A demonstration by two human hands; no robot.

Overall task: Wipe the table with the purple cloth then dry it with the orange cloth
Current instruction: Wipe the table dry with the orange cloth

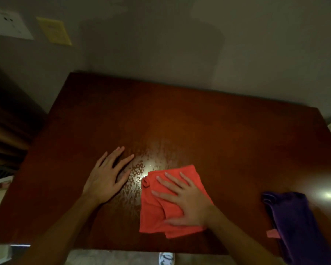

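right hand (187, 201) flat on the orange cloth (161, 211), fingers (170, 181) straight and spread, pressing it onto the table (199, 121) near the front edge, about 6 o'clock of the tabletop. left hand (105, 178) palm-down on bare wood just beside the cloth at its 9 o'clock, fingers straight and fanned apart, holding nothing. between the hands and up toward 12 o'clock, a patch of wet beads (136, 180) glinting under a light reflection. purple cloth (294, 226) crumpled at the 4 o'clock corner of the table, well apart from the orange one, with a small pink tag (273, 233) at its near edge. yellow note (54, 31) on the wall at 11 o'clock.
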